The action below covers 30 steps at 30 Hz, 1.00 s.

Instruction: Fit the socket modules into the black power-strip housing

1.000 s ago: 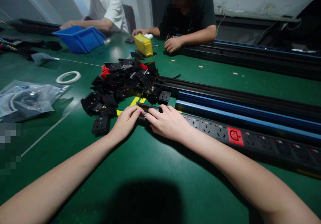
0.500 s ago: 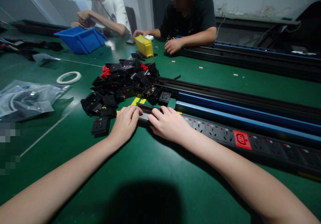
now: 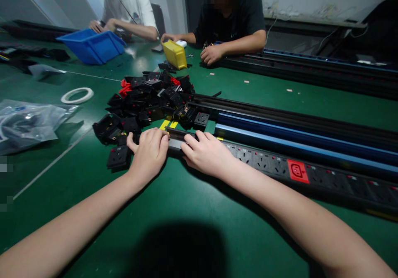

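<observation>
A long black power strip (image 3: pixel 264 164) with a row of sockets and one red socket (image 3: pixel 297 171) lies across the green table (image 3: pixel 186 203). My left hand (image 3: pixel 149 153) is curled over the strip's left end, thumb spread to the left. Just to its right, my right hand (image 3: pixel 207 153) lies on top of the strip with its fingers pressed on the open part of the rail. A pile of black socket modules (image 3: pixel 149 99), a few of them red, sits right behind both hands. One loose module (image 3: pixel 119 157) lies beside my left hand.
Blue and black rails (image 3: pixel 295 132) lie behind the strip, with more rails (image 3: pixel 311 70) at the back right. A blue bin (image 3: pixel 90 47), a yellow bin (image 3: pixel 175 54), a white tape ring (image 3: pixel 77 95) and a plastic bag (image 3: pixel 27 122) are on the left. Two people work across the table.
My left hand has drawn back from the rail's top to its left end, fingers curling and thumb spreading. The right hand stays put. The person in white has lifted their hands.
</observation>
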### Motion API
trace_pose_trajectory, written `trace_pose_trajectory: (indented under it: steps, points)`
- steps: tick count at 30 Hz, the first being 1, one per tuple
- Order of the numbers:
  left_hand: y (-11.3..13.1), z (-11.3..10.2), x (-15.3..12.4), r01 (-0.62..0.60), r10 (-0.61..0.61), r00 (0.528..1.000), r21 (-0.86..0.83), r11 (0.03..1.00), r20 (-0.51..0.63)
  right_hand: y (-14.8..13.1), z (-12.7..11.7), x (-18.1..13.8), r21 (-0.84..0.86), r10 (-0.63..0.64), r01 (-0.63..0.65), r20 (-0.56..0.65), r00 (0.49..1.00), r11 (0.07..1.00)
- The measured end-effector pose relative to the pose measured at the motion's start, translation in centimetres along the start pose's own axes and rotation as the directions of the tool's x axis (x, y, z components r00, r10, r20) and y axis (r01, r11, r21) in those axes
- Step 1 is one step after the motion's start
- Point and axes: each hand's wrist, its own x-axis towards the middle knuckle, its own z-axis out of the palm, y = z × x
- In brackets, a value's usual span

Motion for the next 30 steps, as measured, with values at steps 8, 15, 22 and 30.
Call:
trace_pose_trajectory:
  steps: [8,15,22,30]
  points:
    - [-0.17,0.05,0.11,0.000,0.000,1.000,-0.018,1.000,0.002,0.09,0.08,0.06,0.004,-0.002,0.002,0.009,1.000,1.000]
    - [-0.11,-0.02,0.20,0.000,0.000,1.000,-0.041,0.999,0.015,0.05,0.00,0.03,0.002,-0.002,0.002,0.020,1.000,1.000]
    - [0.09,-0.21,0.27,-0.040,0.042,0.999,-0.117,0.992,0.013,0.06,-0.04,0.01,-0.003,-0.001,0.001,0.021,1.000,1.000]
    - [-0.56,0.21,0.37,-0.084,0.088,0.996,-0.182,0.980,0.019,0.07,0.01,-0.03,0.006,-0.001,0.000,0.018,1.000,1.000]
